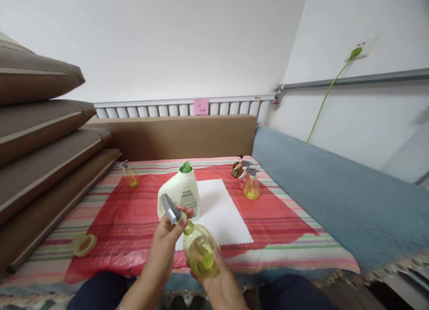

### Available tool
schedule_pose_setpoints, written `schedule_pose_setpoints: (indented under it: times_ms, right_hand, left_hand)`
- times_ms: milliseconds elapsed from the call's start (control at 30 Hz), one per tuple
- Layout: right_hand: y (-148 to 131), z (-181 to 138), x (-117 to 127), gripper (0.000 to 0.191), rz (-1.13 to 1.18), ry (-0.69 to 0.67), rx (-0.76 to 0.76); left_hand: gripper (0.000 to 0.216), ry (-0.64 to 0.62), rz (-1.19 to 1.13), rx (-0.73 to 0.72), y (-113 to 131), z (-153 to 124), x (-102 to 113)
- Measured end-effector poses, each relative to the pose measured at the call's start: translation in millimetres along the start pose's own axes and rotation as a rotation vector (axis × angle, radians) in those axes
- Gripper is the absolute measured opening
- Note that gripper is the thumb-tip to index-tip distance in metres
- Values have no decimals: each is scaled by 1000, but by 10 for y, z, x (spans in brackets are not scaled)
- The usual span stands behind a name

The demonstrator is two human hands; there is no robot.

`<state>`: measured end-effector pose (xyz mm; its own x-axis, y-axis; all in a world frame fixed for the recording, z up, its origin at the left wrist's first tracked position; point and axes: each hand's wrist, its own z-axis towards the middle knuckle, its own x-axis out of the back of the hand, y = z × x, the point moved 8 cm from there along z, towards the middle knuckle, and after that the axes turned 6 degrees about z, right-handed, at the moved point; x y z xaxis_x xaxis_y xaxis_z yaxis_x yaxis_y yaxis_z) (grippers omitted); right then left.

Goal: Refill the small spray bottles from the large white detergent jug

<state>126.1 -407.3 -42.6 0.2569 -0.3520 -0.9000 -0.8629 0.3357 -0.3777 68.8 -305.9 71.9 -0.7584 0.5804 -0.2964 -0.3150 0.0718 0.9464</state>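
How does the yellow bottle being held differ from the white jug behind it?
The yellow bottle is see-through; the white jug is opaque, with printing on its side. The bottle leans in the person's right hand, while the jug stands upright. The bottle also looks smaller than the jug. Both are containers with a neck.

Cushions: brown, pale-edged, stacked at left.
Panel: brown, long, upright before the radiator.
Note: pink, handwritten, on the radiator.
Pipe: grey, along the right wall.
Socket: white, holding a green plug.
Cord: green, crossing the pipe, running down toward the blue padding.
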Motion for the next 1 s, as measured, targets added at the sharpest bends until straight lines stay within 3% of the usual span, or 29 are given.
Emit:
schedule_pose_setpoints:
  times_ms: [267,400,500,667,833,900,1000]
  right_hand:
    - [63,80,189,66,7,26,-115]
    - [74,76,205,61,43,49,-126]
    - [58,54,158,59,64,42,-131]
    - [20,17,123,54,61,41,-134]
    - [-2,34,193,52,45,49,-169]
    - [-43,56,250,51,46,71,-160]
    - [-129,93,335,49,58,81,-149]
  left_hand:
    - [22,190,-236,-174,547,174,415]
    - [22,182,-221,-117,418,129,351]
    - [22,189,-235,-164,318,46,272]
    - [24,133,-204,-135,296,36,220]
    - [24,347,-281,-212,425,354,790]
    - [25,431,-285,-202,339,557,1039]
    - [29,480,-184,-94,61,851,1245]
